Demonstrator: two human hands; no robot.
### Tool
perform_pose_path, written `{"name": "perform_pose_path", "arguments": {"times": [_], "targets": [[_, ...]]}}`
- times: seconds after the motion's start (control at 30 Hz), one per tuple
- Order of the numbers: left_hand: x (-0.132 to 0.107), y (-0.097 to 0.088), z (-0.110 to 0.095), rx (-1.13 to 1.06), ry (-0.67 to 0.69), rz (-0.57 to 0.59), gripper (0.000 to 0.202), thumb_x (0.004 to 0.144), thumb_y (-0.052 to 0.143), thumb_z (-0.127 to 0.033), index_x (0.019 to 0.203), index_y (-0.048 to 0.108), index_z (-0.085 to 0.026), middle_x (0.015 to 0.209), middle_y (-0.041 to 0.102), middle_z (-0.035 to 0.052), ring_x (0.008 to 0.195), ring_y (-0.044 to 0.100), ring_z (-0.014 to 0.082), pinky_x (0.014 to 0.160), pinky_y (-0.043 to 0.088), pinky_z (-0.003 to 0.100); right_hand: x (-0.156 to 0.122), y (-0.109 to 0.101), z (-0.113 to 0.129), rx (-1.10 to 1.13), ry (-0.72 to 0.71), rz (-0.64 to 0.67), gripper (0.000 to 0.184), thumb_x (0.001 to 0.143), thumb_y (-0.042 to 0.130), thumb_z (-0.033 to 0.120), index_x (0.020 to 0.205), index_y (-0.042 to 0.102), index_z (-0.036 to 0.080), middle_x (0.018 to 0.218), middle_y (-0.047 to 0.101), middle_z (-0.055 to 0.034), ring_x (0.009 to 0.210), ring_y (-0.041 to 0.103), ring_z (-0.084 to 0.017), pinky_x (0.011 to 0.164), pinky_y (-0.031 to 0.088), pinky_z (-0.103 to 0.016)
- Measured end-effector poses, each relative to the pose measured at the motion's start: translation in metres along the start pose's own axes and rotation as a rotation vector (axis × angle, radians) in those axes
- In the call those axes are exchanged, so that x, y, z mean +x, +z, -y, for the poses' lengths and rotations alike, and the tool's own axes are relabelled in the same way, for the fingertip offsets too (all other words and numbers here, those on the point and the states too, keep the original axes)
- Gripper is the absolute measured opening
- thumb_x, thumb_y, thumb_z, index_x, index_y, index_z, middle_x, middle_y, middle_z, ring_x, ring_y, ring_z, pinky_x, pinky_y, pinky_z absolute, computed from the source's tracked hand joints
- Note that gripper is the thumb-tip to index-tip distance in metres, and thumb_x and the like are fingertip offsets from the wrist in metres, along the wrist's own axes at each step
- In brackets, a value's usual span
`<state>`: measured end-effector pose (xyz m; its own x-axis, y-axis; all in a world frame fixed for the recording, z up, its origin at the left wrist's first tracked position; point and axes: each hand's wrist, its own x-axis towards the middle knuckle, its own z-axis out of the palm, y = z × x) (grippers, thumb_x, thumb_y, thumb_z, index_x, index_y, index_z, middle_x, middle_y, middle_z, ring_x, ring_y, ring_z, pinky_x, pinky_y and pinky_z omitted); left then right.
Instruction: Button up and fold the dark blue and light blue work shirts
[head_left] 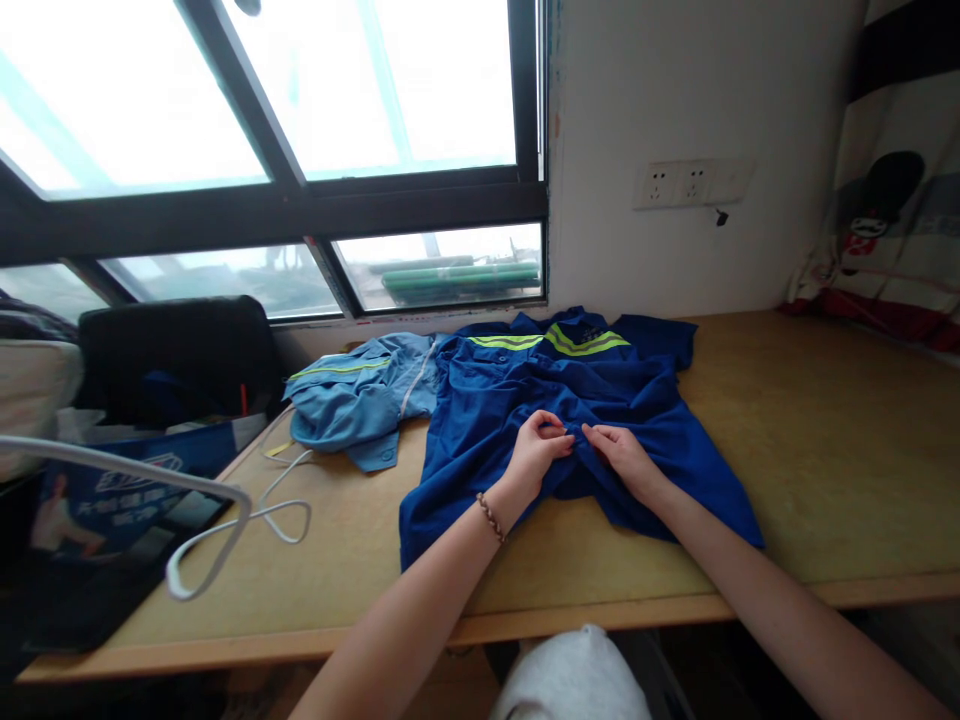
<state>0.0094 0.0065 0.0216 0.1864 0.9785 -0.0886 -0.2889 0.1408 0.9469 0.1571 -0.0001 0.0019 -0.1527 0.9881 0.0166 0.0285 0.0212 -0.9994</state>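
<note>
A dark blue work shirt (pixel 487 430) with yellow-green and grey reflective strips lies spread on the wooden table, its collar toward the wall. My left hand (pixel 538 450) pinches the shirt's front placket near the middle, fingers closed on the cloth. Close beside it, my right hand (pixel 621 455) grips the other front edge between thumb and fingers. The fingertips of both hands almost meet, and the cloth is drawn up in folds there. Whether a button sits between the fingers is too small to tell. A light blue garment (pixel 352 400) with a yellow strip lies bunched left of the shirt.
The wooden table (pixel 825 440) runs along the wall under a window. A white cable (pixel 225 490) loops over its left side. Further left are a black chair back (pixel 180 350) and a printed blue bag (pixel 127 490). Wall sockets (pixel 694 184) and a patterned curtain (pixel 900 200) are at right.
</note>
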Motion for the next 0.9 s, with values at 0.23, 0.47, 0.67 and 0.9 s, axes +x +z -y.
{"name": "perform_pose_path", "arguments": {"times": [0.23, 0.47, 0.67, 0.9], "targets": [[-0.003, 0.001, -0.001, 0.030, 0.064, 0.076, 0.037, 0.053, 0.075, -0.021, 0.077, 0.048, -0.016, 0.062, 0.055, -0.0038, 0.056, 0.056, 0.0089, 0.056, 0.046, 0.020, -0.002, 0.000, 0.003, 0.098, 0.061, 0.004, 0.043, 0.066, 0.054, 0.062, 0.059, 0.056, 0.019, 0.050, 0.053, 0.0003, 0.050, 0.049, -0.014, 0.046, 0.036, -0.025], [-0.002, 0.002, 0.000, 0.018, 0.056, 0.073, 0.037, 0.050, 0.075, -0.019, 0.075, 0.048, -0.016, 0.061, 0.055, -0.0039, 0.056, 0.056, 0.0085, 0.055, 0.045, 0.019, 0.000, 0.000, -0.003, 0.104, 0.065, 0.051, 0.040, 0.068, 0.056, 0.056, 0.061, 0.061, 0.018, 0.050, 0.056, 0.0011, 0.049, 0.049, -0.013, 0.046, 0.034, -0.024], [-0.004, 0.003, 0.001, 0.023, 0.065, 0.102, 0.037, 0.052, 0.076, -0.021, 0.076, 0.049, -0.016, 0.062, 0.057, -0.0024, 0.057, 0.057, 0.0095, 0.056, 0.045, 0.019, 0.001, 0.001, -0.003, 0.114, 0.094, 0.082, 0.036, 0.068, 0.058, 0.051, 0.065, 0.062, 0.016, 0.052, 0.055, 0.0029, 0.045, 0.042, -0.009, 0.044, 0.027, -0.021], [0.006, -0.009, -0.012, 0.274, 0.084, -0.018, 0.029, 0.066, 0.064, -0.041, 0.069, 0.051, -0.015, 0.039, 0.044, -0.0061, 0.032, 0.041, 0.0060, 0.035, 0.029, 0.016, 0.008, -0.007, -0.005, 0.123, 0.153, 0.033, 0.040, 0.067, 0.057, 0.054, 0.051, 0.049, 0.018, 0.045, 0.049, 0.0032, 0.042, 0.043, -0.009, 0.044, 0.032, -0.022]]}}
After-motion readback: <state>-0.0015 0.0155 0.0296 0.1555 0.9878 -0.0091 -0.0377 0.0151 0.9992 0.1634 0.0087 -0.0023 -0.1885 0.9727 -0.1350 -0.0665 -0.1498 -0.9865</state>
